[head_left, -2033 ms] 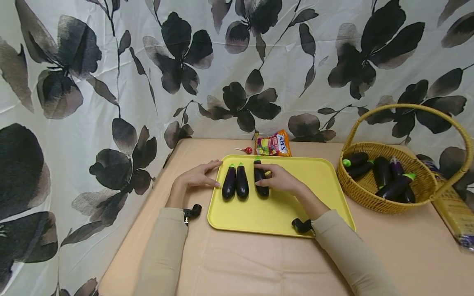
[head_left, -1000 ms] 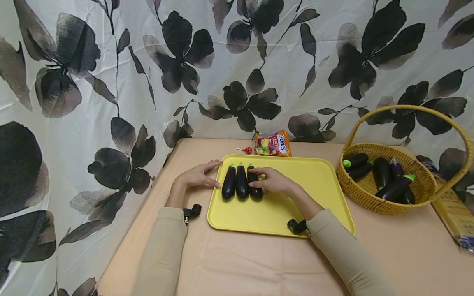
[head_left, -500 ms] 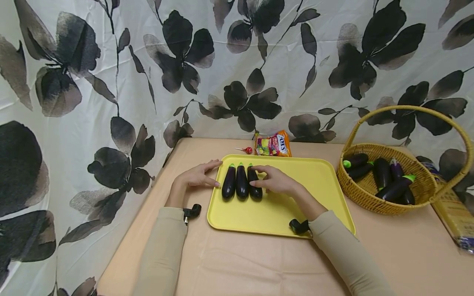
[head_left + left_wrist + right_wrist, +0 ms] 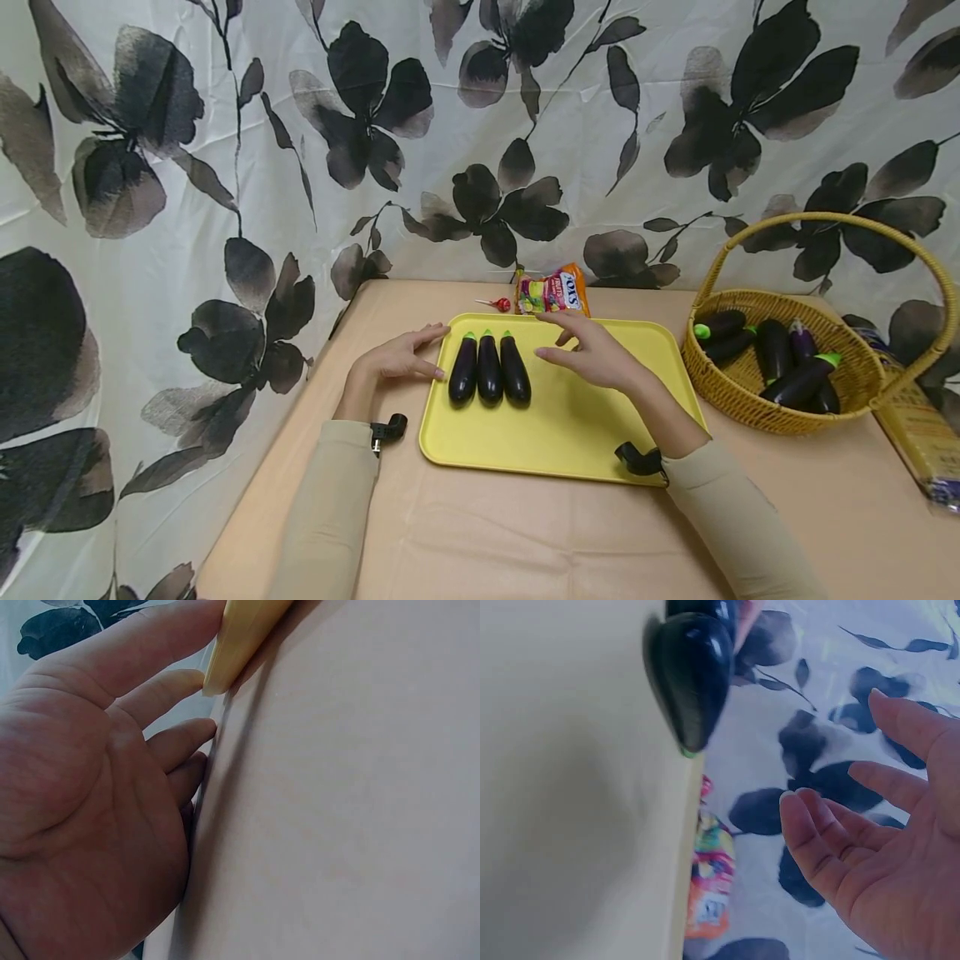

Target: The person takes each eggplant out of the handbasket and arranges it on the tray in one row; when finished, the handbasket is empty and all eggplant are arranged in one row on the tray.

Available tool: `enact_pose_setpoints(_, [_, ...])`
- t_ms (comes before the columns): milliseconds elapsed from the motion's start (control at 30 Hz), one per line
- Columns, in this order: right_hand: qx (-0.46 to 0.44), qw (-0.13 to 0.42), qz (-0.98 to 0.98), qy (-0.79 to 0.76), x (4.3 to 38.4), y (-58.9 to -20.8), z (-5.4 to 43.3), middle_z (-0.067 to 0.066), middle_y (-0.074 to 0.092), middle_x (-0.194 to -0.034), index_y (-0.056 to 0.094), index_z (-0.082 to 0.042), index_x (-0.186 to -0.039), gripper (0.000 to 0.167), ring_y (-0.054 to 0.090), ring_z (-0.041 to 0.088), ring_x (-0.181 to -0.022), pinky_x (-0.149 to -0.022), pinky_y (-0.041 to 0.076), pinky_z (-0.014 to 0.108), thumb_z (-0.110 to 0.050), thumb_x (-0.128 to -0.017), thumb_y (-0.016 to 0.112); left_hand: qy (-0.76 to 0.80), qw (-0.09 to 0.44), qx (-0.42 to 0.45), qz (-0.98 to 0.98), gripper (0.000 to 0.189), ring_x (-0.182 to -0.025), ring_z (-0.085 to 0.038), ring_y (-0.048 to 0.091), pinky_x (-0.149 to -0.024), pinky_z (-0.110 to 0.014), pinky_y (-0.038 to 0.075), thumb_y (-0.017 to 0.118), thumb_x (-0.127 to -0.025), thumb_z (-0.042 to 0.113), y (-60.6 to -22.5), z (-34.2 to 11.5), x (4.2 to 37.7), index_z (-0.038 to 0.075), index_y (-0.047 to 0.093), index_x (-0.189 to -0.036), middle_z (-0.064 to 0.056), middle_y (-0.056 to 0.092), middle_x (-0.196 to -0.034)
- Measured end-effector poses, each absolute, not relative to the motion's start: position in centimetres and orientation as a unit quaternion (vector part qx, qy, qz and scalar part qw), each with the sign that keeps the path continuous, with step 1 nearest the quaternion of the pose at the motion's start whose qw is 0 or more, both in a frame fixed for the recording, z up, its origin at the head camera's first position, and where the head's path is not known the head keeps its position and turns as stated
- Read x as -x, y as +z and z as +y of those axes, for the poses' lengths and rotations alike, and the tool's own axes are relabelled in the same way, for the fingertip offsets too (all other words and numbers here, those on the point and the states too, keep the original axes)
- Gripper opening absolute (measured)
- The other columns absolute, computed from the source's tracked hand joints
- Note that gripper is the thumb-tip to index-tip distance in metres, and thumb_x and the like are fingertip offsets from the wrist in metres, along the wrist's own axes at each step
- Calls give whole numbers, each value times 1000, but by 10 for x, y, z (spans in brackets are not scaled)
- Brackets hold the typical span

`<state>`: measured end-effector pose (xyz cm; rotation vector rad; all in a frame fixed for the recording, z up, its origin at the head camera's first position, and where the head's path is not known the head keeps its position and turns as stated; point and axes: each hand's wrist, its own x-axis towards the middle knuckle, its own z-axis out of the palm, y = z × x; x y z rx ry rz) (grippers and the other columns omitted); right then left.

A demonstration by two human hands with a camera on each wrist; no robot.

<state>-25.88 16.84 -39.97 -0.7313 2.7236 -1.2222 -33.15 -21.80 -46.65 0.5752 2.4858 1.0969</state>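
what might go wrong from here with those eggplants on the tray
The three eggplants lie loose on the yellow tray, so a bump might roll them. The left hand, with fingers at the tray's left edge, could nudge it. The piled eggplants in the basket may shift if one is pulled out.

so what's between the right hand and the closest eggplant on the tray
In the head view, only a bare patch of yellow tray shows between the right hand and the rightmost eggplant; no object lies there.

Free room on near tray (image 4: 517, 446), eggplants (image 4: 490, 372) beyond
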Motion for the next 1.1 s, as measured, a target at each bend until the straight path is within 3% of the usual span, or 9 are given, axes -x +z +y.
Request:
enact_pose_setpoints(300, [226, -8, 885, -407, 248, -391, 192, 10, 50, -153, 50, -19, -155, 64, 60, 35, -121, -87, 58, 44, -38, -99, 72, 385, 180, -208, 881, 103, -164, -26, 4, -133, -51, 3, 92, -79, 38, -467, -218, 331, 23, 35, -164, -5, 17, -176])
enact_pose_setpoints(633, [238, -88, 888, -383, 250, -389, 222, 13, 46, -158, 52, -16, -154, 60, 54, 41, -134, -109, 48, 63, -32, -100, 72, 379, 176, -208, 884, 103, -164, -25, 5, -133, -51, 5, 92, -78, 41, -471, -218, 333, 26, 36, -163, -3, 17, -175])
enact_pose_setpoints(900, [202, -148, 904, -346, 252, -385, 253, 21, 43, -158, 51, -9, -153, 58, 52, 47, -130, -104, 47, 71, -25, -101, 71, 381, 177, -204, 884, 104, -164, -23, 5, -133, -49, 5, 92, -77, 41, -471, -219, 334, 27, 36, -163, -1, 17, -175])
enact_pose_setpoints(1100, [171, -164, 915, -325, 251, -383, 274, 25, 41, -159, 51, -9, -153, 59, 41, 52, -142, -107, 40, 75, -28, -101, 70, 385, 177, -209, 881, 104, -164, -25, 5, -133, -50, 4, 92, -78, 39, -470, -218, 333, 25, 36, -164, -4, 17, -175])
